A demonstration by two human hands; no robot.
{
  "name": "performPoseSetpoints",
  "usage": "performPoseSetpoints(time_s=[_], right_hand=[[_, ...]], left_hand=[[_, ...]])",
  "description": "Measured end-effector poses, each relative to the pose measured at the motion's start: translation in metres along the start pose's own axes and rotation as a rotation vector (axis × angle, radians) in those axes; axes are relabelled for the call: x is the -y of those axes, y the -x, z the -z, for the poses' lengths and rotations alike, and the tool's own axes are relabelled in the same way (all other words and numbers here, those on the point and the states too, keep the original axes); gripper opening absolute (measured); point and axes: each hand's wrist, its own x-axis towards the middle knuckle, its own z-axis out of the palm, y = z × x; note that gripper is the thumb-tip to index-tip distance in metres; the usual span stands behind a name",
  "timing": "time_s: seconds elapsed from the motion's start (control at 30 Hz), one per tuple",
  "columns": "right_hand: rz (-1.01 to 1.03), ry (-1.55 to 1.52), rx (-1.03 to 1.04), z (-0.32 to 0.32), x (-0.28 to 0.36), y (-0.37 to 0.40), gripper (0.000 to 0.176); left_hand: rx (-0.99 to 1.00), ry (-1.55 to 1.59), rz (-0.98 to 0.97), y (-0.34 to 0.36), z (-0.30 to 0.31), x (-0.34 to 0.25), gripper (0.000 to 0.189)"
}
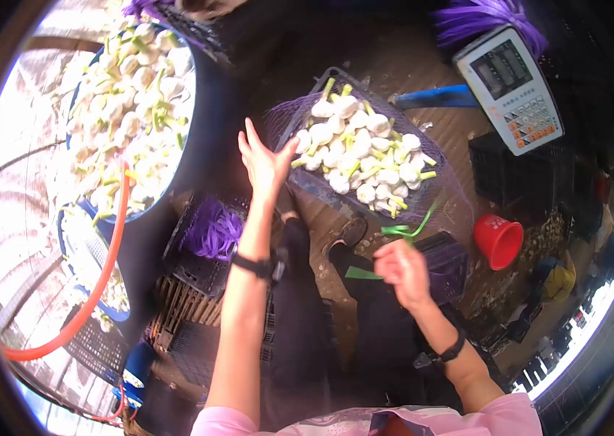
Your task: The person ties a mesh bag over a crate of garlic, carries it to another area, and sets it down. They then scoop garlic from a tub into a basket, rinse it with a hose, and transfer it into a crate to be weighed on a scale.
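My left hand is raised with its fingers spread, beside the left edge of a dark crate. Nothing is in that hand. White garlic bulbs with short green stems fill the crate, and purple netting spreads around its sides. Below the crate's right part, my right hand is closed on a green strip. One end of the strip curls up above the fingers, and another green piece shows to their left.
A large blue tub of garlic stands at left, with an orange hose before it. Purple nets lie in a lower-left crate. At right are a scale display, a red bucket and a dark crate.
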Motion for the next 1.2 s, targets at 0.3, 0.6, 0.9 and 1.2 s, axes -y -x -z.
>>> performPoseSetpoints(time_s=[0.3,0.6,0.9,1.2], right_hand=[[-0.305,-1.096,-0.026,-0.103,-0.020,-0.190,0.041],[0.033,0.532,-0.285,-0.100,0.054,-0.237,0.021],[0.060,0.550,-0.399,-0.143,0.035,-0.218,0.024],[0.218,0.532,-0.819,-0.071,0.064,-0.158,0.050]], left_hand=[[0.574,-0.072,-0.690,-0.030,-0.015,-0.026,0.018],[1.162,0.243,0.058,-0.068,0.026,-0.066,0.037],[1.473,0.586,0.851,-0.090,-0.083,-0.011,0.067],[1.228,0.422,1.708,-0.091,-0.063,-0.008,0.041]])
